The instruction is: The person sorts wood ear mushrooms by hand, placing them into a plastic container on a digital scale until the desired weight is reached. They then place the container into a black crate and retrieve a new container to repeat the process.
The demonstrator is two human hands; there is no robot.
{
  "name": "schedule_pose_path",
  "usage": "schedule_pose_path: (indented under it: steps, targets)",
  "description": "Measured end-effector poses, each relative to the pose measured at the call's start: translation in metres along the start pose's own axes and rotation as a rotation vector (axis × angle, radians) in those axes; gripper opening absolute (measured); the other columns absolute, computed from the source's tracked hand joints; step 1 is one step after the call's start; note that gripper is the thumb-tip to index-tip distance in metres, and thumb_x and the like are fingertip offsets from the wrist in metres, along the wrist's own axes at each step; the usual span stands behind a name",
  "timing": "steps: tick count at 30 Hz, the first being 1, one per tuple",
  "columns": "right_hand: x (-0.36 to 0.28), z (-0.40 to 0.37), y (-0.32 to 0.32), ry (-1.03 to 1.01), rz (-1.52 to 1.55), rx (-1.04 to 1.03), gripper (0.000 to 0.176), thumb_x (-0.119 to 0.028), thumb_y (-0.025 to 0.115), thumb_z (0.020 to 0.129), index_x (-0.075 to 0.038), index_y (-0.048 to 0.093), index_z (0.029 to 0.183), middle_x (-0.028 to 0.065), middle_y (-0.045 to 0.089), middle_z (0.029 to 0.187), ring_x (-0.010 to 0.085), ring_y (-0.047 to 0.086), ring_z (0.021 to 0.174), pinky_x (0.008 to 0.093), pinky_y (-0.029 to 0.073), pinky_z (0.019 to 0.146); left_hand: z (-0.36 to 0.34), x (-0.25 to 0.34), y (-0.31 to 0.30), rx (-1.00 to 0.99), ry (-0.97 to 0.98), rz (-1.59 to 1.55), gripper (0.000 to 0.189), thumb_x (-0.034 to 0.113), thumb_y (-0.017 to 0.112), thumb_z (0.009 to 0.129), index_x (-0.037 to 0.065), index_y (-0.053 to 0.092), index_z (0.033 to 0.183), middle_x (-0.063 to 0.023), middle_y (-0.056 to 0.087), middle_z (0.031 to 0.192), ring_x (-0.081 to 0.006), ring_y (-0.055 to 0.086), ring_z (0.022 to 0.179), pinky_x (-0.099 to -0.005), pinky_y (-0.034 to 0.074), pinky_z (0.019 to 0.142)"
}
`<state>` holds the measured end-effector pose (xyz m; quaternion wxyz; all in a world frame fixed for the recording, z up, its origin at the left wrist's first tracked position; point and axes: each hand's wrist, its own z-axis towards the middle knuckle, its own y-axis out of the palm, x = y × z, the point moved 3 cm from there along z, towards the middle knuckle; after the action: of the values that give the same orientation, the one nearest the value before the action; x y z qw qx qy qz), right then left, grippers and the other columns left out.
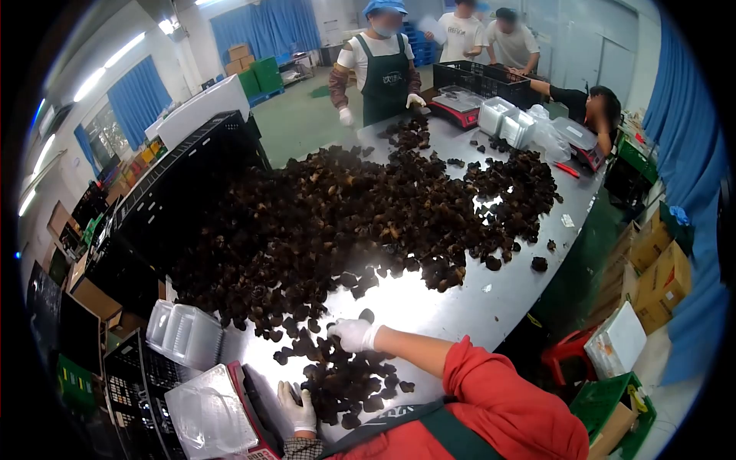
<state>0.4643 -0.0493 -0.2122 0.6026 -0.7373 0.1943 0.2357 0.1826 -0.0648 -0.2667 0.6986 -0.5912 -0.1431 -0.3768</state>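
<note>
Two gloved hands, both mine, work at one metal surface (491, 307) bearing dark, curled pieces in two main groups. One large heap (345, 207), its pieces too many to count, spreads over the middle and far part; one small pile (341, 387) lies close to me, between my two hands. My right hand (355, 336), below one red sleeve (506, 399), is at the far edge of the small pile; its fingers point toward the pieces and look curled, but I cannot tell whether they are clamped on any. One single piece (366, 315) shows just beside the back of this hand. My left hand (299, 409), above one checked cuff (301, 448), rests at the near left side of the same pile, thumb and fingers apart, with nothing visible between them.

Three red scales are present: a near scale (251, 406) left of my left hand, a far scale (460, 115), and a third scale (589, 157) toward the right edge; each carries clear plastic trays or a tray. One stack of clear trays (184, 333) stands beyond the near scale, and two white tray stacks (506, 123) stand beside the far one. One red pen-like object (567, 169) lies near the third scale. Four other people are visible beyond the heap, one wearing a green apron (386, 80).
</note>
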Motion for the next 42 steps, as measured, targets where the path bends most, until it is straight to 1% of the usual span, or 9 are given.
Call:
schedule_pose_path:
  steps: [7,9,15,20,23,25,36,39,42]
  targets:
    - [0.052,-0.01,-0.04,0.265,-0.138,0.179,0.037,-0.011,0.054,0.075,-0.01,0.062,0.111,0.0172,0.063,0.099,0.0323,0.061,0.094,0.0392,0.049,0.084,-0.001,0.007,-0.003,0.015,-0.038,-0.037,0.053,0.021,0.065,0.08,-0.007,0.05,0.122,-0.0249,0.045,0.132,-0.0392,0.041,0.124,-0.0439,0.032,0.106]
    - [0.065,-0.022,-0.025,0.219,-0.037,0.309,0.038,-0.01,0.053,0.075,-0.011,0.062,0.112,0.0163,0.061,0.105,0.0302,0.059,0.1,0.0374,0.047,0.087,0.0,0.003,-0.002,0.031,0.003,-0.012,0.053,0.022,0.065,0.08,-0.007,0.05,0.123,-0.0245,0.045,0.132,-0.0385,0.042,0.124,-0.0438,0.032,0.106]
    - [-0.003,-0.055,-0.017,-0.117,0.132,0.085,0.043,-0.011,0.051,0.077,-0.013,0.059,0.12,0.0174,0.057,0.109,0.034,0.057,0.102,0.0393,0.046,0.091,0.001,0.001,-0.001,0.02,0.019,0.009,0.059,0.034,0.065,0.083,-0.005,0.049,0.125,-0.0239,0.044,0.134,-0.0381,0.041,0.125,-0.0445,0.031,0.106]
    - [0.003,-0.04,-0.052,0.113,0.28,-0.029,0.038,-0.021,0.055,0.084,-0.013,0.058,0.121,0.0137,0.064,0.067,0.0283,0.064,0.067,0.0361,0.051,0.073,0.001,0.0,0.0,0.025,0.026,0.001,0.061,0.037,0.064,0.084,-0.005,0.049,0.125,-0.0236,0.044,0.134,-0.038,0.041,0.125,-0.0443,0.031,0.106]
    - [0.06,-0.006,-0.049,0.114,0.064,0.446,0.03,-0.022,0.057,0.084,-0.014,0.061,0.113,0.0176,0.059,0.104,0.0333,0.061,0.092,0.04,0.05,0.082,0.001,0.003,-0.002,0.018,0.007,0.003,0.061,0.038,0.064,0.084,-0.005,0.049,0.125,-0.0234,0.044,0.134,-0.0381,0.041,0.125,-0.0445,0.031,0.106]
    - [0.071,0.008,-0.052,0.216,-0.068,0.466,0.031,-0.017,0.059,0.08,-0.014,0.06,0.111,0.0145,0.054,0.111,0.0326,0.059,0.095,0.0411,0.049,0.083,0.0,0.0,-0.001,0.02,0.013,-0.002,0.061,0.038,0.064,0.084,-0.005,0.049,0.125,-0.0234,0.044,0.134,-0.0382,0.041,0.125,-0.0451,0.03,0.106]
    - [0.106,-0.014,-0.024,0.148,0.205,0.318,0.018,-0.015,0.057,0.08,-0.007,0.064,0.096,0.0142,0.061,0.098,0.0328,0.06,0.094,0.0383,0.048,0.084,0.002,-0.001,0.001,0.015,0.014,-0.008,0.063,0.038,0.064,0.083,-0.005,0.048,0.126,-0.0236,0.043,0.135,-0.0378,0.04,0.125,-0.0449,0.029,0.107]
    - [0.073,-0.034,-0.019,0.047,0.011,0.398,0.017,-0.016,0.056,0.08,-0.007,0.064,0.093,0.0142,0.062,0.098,0.0326,0.06,0.093,0.039,0.048,0.083,0.002,0.004,-0.001,0.009,-0.019,-0.016,0.062,0.038,0.064,0.083,-0.005,0.049,0.125,-0.0236,0.043,0.134,-0.0376,0.041,0.125,-0.0446,0.031,0.106]
    - [0.042,-0.052,-0.011,0.154,0.295,0.187,0.019,-0.017,0.055,0.083,-0.007,0.061,0.097,0.0151,0.062,0.091,0.0329,0.06,0.089,0.041,0.048,0.08,0.002,0.001,-0.001,0.012,0.01,0.042,0.061,0.036,0.065,0.083,-0.005,0.049,0.124,-0.0239,0.045,0.133,-0.0379,0.041,0.125,-0.0436,0.031,0.107]
